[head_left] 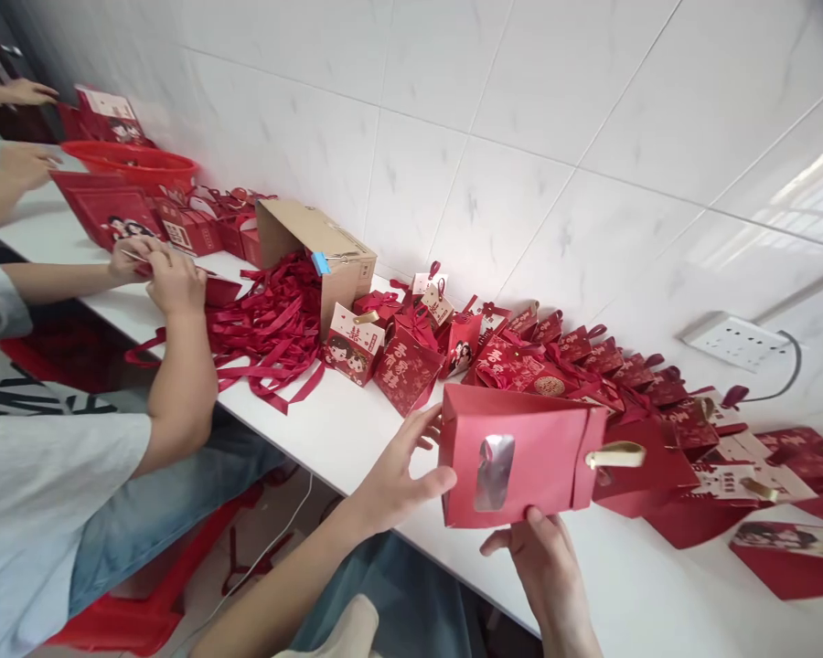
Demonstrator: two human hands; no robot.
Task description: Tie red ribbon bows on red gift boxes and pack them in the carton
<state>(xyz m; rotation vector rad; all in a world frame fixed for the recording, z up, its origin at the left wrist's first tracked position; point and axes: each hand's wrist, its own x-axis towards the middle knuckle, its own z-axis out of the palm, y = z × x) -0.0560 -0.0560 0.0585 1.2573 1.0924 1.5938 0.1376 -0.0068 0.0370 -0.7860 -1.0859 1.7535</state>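
Note:
In the middle of the head view a red gift box (541,471) is held on its side above the table. A small clear window shows in its face, and a gold ribbon loop (617,454) sticks out at its right end. My left hand (408,475) grips the box's left end, thumb on the near side and fingers partly hidden behind. Under the lower edge, my right hand (539,553) supports the box with its thumb against the front face. Whether anything is inside the box is hidden.
Behind the box, many small red candy boxes (411,361) line the wall. A cardboard carton (333,242) spills red ribbons (267,320). Co-workers' hands (157,265) work at left, near a red basin (130,160). A power strip (733,338) is on the wall.

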